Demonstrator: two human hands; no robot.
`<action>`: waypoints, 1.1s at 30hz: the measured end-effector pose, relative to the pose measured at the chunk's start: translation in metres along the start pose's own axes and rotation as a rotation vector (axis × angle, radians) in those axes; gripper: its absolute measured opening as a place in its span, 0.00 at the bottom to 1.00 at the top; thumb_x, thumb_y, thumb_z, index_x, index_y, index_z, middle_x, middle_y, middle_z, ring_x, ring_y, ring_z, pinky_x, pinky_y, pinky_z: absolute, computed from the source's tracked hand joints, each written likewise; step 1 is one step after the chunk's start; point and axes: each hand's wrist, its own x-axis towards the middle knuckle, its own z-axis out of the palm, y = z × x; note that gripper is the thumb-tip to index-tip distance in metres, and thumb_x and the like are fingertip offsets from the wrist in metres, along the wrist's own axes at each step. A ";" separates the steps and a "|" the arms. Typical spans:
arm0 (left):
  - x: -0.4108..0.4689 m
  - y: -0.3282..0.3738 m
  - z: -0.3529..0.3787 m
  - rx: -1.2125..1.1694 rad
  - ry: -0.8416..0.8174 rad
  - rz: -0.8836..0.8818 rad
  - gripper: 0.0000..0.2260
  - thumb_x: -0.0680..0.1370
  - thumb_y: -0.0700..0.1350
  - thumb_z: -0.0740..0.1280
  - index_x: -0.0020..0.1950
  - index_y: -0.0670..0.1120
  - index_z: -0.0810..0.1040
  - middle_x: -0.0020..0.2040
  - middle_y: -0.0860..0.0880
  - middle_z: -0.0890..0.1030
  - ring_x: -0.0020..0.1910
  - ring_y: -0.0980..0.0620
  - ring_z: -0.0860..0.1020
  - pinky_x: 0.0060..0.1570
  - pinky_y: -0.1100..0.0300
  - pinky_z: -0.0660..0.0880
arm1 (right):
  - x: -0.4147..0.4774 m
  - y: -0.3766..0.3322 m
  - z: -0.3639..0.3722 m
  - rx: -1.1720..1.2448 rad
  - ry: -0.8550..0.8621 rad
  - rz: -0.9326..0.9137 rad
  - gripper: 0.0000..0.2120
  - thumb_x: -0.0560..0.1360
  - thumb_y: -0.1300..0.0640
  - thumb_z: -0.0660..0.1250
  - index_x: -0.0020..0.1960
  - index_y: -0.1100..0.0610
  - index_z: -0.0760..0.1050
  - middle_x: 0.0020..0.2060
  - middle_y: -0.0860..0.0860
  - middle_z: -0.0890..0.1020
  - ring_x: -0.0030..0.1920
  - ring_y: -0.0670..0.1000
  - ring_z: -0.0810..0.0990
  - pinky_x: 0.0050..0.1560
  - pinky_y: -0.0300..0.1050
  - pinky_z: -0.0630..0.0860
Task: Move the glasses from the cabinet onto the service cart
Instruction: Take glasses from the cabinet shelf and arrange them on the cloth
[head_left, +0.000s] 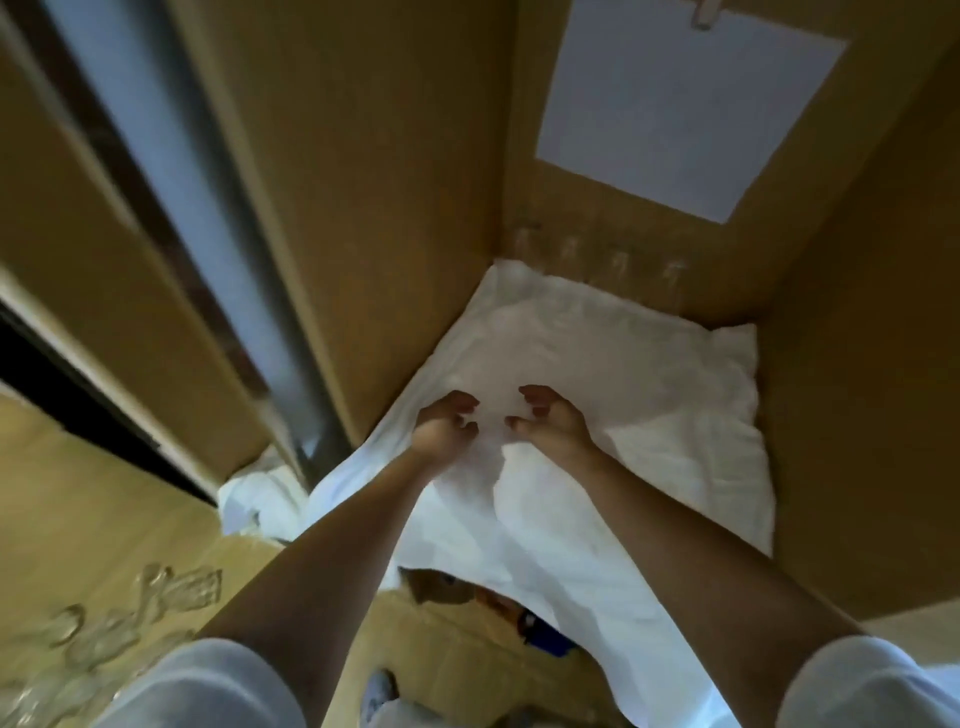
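Note:
Several clear glasses (618, 265) stand in a blurred row at the back of the brown cabinet (415, 182), at the far edge of the white cloth (675, 431) that lines its shelf. My left hand (444, 428) and my right hand (548, 423) reach into the cabinet side by side over the cloth, well short of that row. Their fingers are loosely curved toward each other, and I see nothing held between them. More clear glasses (156, 592) stand on a brown surface at the lower left.
A white sheet of paper (685, 104) hangs on the cabinet's back wall. A silvery door edge (171, 156) runs along the left. The cabinet's right wall (872, 364) is close to my right arm. The cloth hangs over the shelf's front edge.

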 end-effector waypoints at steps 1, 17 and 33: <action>-0.011 -0.011 -0.005 -0.008 0.014 0.006 0.16 0.76 0.31 0.59 0.61 0.41 0.76 0.60 0.47 0.78 0.57 0.52 0.76 0.51 0.79 0.64 | -0.006 -0.002 0.010 -0.066 -0.037 -0.020 0.22 0.72 0.62 0.72 0.65 0.60 0.72 0.58 0.55 0.77 0.52 0.48 0.74 0.51 0.33 0.72; -0.210 -0.258 -0.134 -0.128 -0.124 -0.266 0.08 0.76 0.41 0.66 0.54 0.50 0.77 0.46 0.53 0.81 0.48 0.53 0.80 0.42 0.66 0.71 | -0.141 -0.042 0.254 -0.370 -0.345 -0.173 0.11 0.71 0.59 0.71 0.54 0.55 0.80 0.45 0.48 0.82 0.46 0.43 0.77 0.46 0.30 0.72; -0.287 -0.401 -0.219 -0.125 0.000 -0.455 0.12 0.75 0.37 0.64 0.57 0.44 0.79 0.49 0.50 0.80 0.47 0.53 0.77 0.37 0.73 0.71 | -0.173 -0.091 0.460 -0.454 -0.674 -0.326 0.13 0.72 0.62 0.70 0.56 0.56 0.79 0.51 0.51 0.82 0.52 0.48 0.79 0.53 0.38 0.73</action>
